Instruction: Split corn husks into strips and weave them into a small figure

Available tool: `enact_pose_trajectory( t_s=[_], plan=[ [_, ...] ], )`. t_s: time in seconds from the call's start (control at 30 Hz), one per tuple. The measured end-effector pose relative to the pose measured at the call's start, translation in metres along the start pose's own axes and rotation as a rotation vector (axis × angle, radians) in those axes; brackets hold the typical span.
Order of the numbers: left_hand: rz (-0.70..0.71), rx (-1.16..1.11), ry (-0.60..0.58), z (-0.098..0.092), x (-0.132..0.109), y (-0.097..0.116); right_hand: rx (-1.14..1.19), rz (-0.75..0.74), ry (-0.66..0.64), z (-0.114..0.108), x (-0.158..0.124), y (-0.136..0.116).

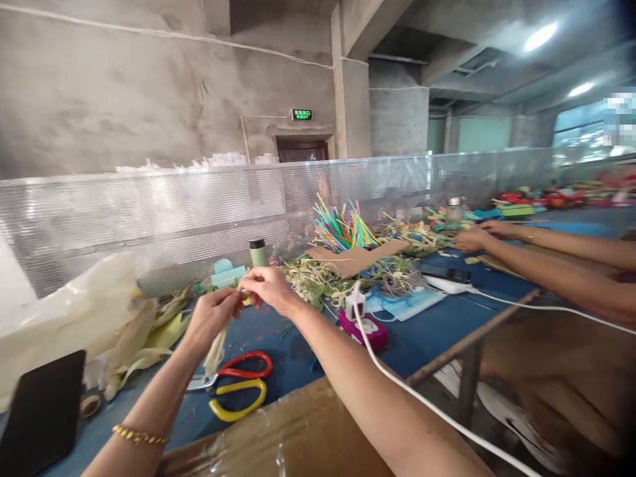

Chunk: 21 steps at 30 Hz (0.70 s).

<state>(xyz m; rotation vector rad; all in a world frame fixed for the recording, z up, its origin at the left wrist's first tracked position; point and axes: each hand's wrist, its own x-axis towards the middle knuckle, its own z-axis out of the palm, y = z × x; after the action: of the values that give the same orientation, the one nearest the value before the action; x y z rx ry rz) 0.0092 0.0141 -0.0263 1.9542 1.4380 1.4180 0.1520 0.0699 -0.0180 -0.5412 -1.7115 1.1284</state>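
My left hand [214, 313] and my right hand [269, 290] meet over the blue table, fingers pinched together. Between them is a pale husk-like strip [214, 354], whose lower end hangs below my left hand. The fingertips partly hide where it is gripped, along with a small yellow bit there. Just below lie scissors [242, 412] with one red and one yellow handle; their blades point left, partly behind my left forearm. More pale and greenish husks [149, 339] are heaped to the left beside a translucent plastic bag [74, 308].
A black phone or tablet [44, 411] lies at left. Behind my hands stands a green bottle [258, 254]. Colourful sticks [342, 228] rise beside cardboard [354, 260]. A white cable [392, 371] runs from a purple power socket [365, 331] across my right forearm. A co-worker's hands [474, 238] work at right.
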Motion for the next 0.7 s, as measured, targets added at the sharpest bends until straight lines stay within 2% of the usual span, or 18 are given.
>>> enact_pose_trajectory(
  t_s=[0.1, 0.43, 0.7],
  plan=[
    [-0.019, -0.056, 0.043, -0.0003, -0.0013, 0.0014, 0.025, 0.018, -0.051, 0.0013, 0.0011, 0.0029],
    [-0.084, -0.199, 0.084, 0.0002, -0.0016, 0.009, 0.039, 0.003, -0.093, 0.0029, 0.0029, 0.0031],
    [-0.059, -0.294, 0.082, -0.0002, 0.0024, 0.0083, -0.018, -0.009, -0.038, 0.0024, 0.0053, -0.0005]
  ],
)
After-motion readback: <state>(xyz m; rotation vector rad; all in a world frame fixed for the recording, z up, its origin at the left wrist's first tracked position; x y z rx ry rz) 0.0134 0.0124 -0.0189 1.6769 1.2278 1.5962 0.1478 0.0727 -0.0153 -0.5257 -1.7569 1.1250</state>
